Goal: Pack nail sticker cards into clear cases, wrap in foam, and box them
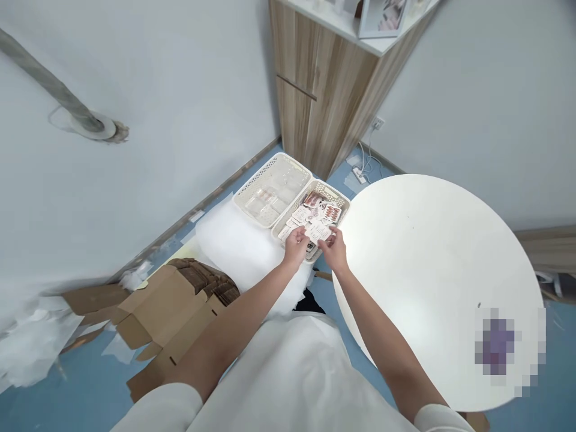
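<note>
Between my two hands is a white printed card [317,231], held over a perforated white basket [345,209]. My left hand [296,246] pinches the card's left edge. My right hand [334,247] has its fingers closed on the right edge. Inside the basket below lie several printed cards and packets, among them a packet with reddish-brown shapes [332,212] and a darker reddish one [314,199]. A second perforated basket [279,157] adjoins it on the left, with clear plastic pieces [263,205] in it.
A round white table [432,240] stands to the right, with a blurred-out purple patch on it. White foam wrap [243,252] and flattened cardboard boxes [166,300] lie at left. Behind are a wood-grain cabinet [324,78] and a power strip [359,175] on the blue floor.
</note>
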